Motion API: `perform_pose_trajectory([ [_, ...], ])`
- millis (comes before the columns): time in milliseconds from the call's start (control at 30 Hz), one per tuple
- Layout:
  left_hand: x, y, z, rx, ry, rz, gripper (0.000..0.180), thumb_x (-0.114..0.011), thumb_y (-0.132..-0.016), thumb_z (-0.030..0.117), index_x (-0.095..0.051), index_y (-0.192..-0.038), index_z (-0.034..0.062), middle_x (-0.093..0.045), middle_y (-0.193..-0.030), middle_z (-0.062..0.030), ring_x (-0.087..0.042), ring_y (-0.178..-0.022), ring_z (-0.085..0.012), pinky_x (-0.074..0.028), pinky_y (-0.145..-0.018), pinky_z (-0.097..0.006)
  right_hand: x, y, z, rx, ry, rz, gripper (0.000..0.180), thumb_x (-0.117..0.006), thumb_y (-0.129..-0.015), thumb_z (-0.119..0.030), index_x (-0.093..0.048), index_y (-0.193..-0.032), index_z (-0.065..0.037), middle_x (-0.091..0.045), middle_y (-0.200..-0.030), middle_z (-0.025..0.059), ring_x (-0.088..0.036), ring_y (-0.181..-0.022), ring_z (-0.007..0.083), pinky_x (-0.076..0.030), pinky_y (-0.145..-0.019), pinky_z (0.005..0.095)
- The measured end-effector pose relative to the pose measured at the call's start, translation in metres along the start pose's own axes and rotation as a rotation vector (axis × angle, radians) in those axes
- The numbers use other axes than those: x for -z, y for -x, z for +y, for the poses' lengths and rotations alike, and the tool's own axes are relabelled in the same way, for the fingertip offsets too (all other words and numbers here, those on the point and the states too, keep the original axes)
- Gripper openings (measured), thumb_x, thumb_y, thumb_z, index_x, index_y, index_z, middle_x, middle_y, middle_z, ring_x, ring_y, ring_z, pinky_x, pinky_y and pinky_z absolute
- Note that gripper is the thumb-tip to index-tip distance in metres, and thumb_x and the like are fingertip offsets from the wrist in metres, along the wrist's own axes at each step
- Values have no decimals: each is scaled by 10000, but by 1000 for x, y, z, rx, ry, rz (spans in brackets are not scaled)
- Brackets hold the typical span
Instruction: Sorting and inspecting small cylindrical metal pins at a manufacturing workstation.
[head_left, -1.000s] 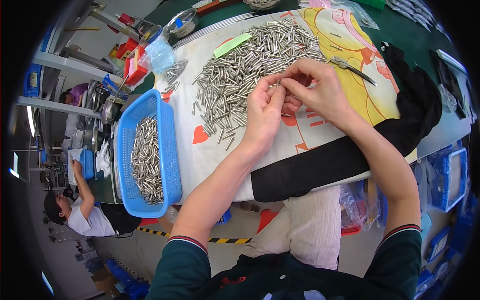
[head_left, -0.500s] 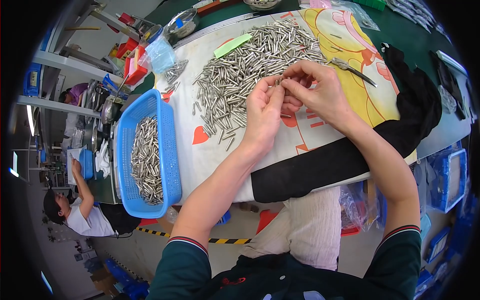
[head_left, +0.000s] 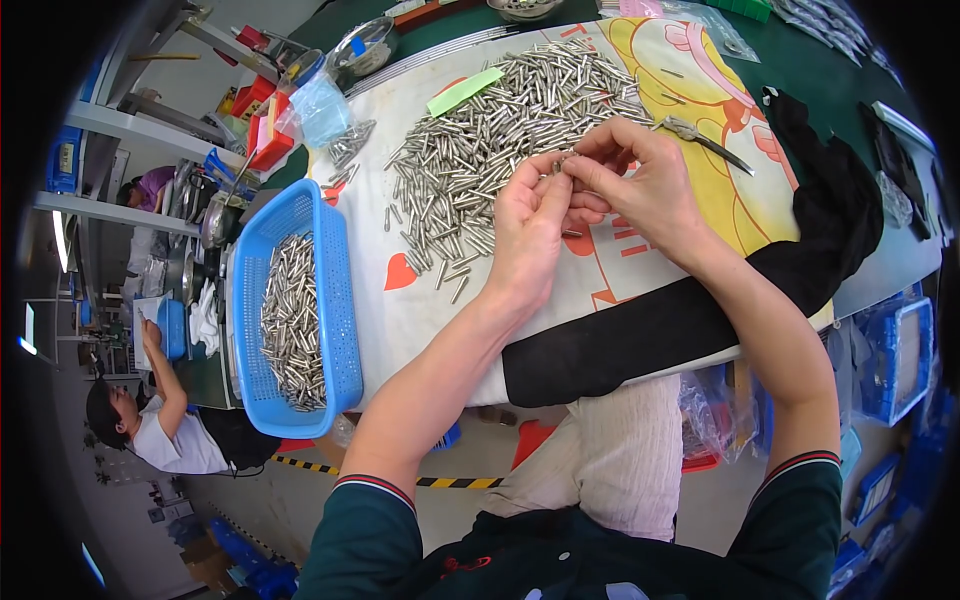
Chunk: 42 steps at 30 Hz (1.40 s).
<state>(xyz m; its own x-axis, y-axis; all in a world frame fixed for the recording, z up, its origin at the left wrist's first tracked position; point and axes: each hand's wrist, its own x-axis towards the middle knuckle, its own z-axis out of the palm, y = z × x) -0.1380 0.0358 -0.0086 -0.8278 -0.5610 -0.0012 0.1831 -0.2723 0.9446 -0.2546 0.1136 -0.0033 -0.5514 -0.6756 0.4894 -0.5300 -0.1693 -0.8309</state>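
Workshop setting, with a green counter (head_left: 850,110) mostly covered by a white cartoon-print cloth (head_left: 420,310) that has yellow and red patches on it. Both hands meet over the middle of that cloth. The left hand (head_left: 530,235) is raised with its fingers curled and thumb and fingertips pinched together, and the right hand (head_left: 640,180) comes in from the right, its fingertips pinched right against the left ones. Between them sits a small metal pin (head_left: 565,160) (tiny, mostly hidden by the fingers, so I can't tell exactly how it's gripped).

Just to the far left of the hands is the big pile of metal pins (head_left: 490,140), spread loose across the cloth, with a few strays nearer the left wrist. A pale green strip (head_left: 465,92) lies at the far edge of the pile. To the right of the right hand there's a slim metal tool (head_left: 705,140) lying on the yellow part of the cloth. A black cloth (head_left: 700,310) runs along the near edge of the counter under the right forearm.

Over on the left a blue plastic basket (head_left: 335,330) sits at the counter's edge with more pins heaped inside. Far left, a clear plastic bag (head_left: 322,108) and a metal bowl (head_left: 362,45). Another person (head_left: 170,430) sits well off at the lower left.
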Motion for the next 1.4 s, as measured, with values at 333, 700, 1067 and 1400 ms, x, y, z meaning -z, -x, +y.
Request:
perform_pose_trajectory([
  [333,-2,0,1,11,21,-3,189,-391,-983,119,-464,-1114,3,-638,-840,-94,-618,-739,-116,-495,-664,-227,-1,0,1,47,31,50,162,-731,-741,-159,-658,-783,-21,-633,-629,51,-568,-526,103,-452,-492,242],
  [700,-1,0,0,5,23,-9,201,-397,-982,128,-464,-1121,0,-639,-837,-95,-621,-734,-118,-494,-653,-223,-1,0,0,52,36,43,168,-734,-740,-164,-650,-775,-23,-631,-630,51,-572,-524,106,-459,-497,243],
  [1067,-4,1,0,16,19,-11,221,-400,-979,114,-409,-1164,-7,-632,-857,-101,-618,-725,-119,-510,-666,-234,-1,-1,0,50,67,10,188,-699,-759,-187,-644,-785,-10,-626,-656,71,-582,-566,148,-466,-531,280],
  [1400,-3,1,0,26,-45,-48,255,-454,-973,168,-425,-1165,1,-628,-895,-90,-602,-728,-120,-502,-680,-245,1,-2,1,-3,54,-62,189,-667,-779,-183,-645,-795,5,-621,-660,88,-600,-556,167,-467,-517,286],
])
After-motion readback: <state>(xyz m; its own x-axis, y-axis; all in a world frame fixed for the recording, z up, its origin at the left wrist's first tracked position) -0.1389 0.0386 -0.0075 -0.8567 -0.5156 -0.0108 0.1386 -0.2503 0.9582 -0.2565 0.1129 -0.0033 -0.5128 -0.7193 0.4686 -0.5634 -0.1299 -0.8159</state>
